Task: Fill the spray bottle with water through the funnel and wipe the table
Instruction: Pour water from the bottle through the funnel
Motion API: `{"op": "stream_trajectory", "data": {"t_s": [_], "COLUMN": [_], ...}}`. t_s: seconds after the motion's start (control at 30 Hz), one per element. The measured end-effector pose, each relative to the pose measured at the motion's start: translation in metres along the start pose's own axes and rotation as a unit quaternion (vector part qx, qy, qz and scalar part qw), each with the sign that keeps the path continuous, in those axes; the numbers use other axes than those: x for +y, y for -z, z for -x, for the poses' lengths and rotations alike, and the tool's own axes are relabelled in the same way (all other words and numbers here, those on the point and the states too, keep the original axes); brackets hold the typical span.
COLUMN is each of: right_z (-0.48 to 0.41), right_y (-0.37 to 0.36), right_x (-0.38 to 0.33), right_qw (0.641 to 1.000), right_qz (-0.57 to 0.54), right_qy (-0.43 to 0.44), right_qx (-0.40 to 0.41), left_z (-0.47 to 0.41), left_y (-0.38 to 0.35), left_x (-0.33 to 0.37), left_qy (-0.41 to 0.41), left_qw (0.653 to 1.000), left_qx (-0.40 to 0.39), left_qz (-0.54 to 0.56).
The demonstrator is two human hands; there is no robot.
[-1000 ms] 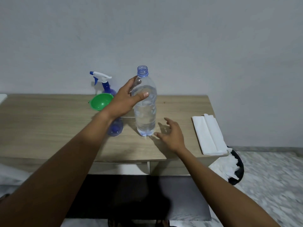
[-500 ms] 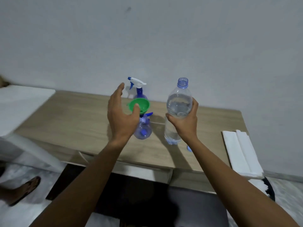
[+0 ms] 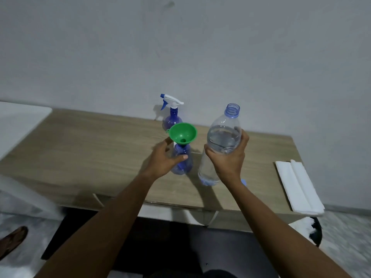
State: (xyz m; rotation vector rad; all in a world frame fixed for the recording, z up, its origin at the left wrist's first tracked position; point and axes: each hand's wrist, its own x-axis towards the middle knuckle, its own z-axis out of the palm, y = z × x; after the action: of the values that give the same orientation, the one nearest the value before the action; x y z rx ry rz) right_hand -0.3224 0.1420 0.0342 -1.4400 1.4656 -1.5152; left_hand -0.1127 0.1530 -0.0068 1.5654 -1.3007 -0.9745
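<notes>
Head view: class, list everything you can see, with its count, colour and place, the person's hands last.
table: one, light wood, against the grey wall
spray bottle: one, clear blue, open neck, mid table
funnel: one, green, in the spray bottle's neck
trigger bottle: one, blue with white trigger, behind the funnel by the wall
water bottle: one, clear, uncapped, part full, tilted, right of the funnel
tissues: one folded stack, white, table's right end
white surface: one, left of the table
bin: one, black, white paper in it, floor at right
sandal: one, brown, floor at left
left hand: one, holds the spray bottle
right hand: one, grips the water bottle
</notes>
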Motion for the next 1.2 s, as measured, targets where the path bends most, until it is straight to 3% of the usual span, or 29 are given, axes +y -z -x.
{"op": "stream_trajectory", "data": {"t_s": [0.17, 0.4, 0.77, 1.2], "right_z": [-0.003, -0.014, -0.046, -0.063], "right_y": [0.015, 0.042, 0.058, 0.057], "right_x": [-0.015, -0.037, -0.060, -0.075], "right_qw": [0.998, 0.977, 0.905, 0.831], "right_qz": [0.048, 0.115, 0.250, 0.324], "right_qy": [0.014, 0.028, 0.002, -0.032], "right_qx": [-0.040, -0.178, -0.344, -0.452], "left_z": [-0.012, -0.017, -0.019, -0.024], "left_y": [-0.002, -0.003, -0.006, -0.008], "left_x": [-0.006, -0.012, -0.019, -0.018], "left_qy": [-0.020, -0.031, -0.022, 0.005], "left_qw": [0.999, 0.999, 0.998, 0.999], "left_qx": [-0.046, -0.031, -0.039, -0.033], "left_qz": [0.015, 0.020, 0.042, 0.040]}}
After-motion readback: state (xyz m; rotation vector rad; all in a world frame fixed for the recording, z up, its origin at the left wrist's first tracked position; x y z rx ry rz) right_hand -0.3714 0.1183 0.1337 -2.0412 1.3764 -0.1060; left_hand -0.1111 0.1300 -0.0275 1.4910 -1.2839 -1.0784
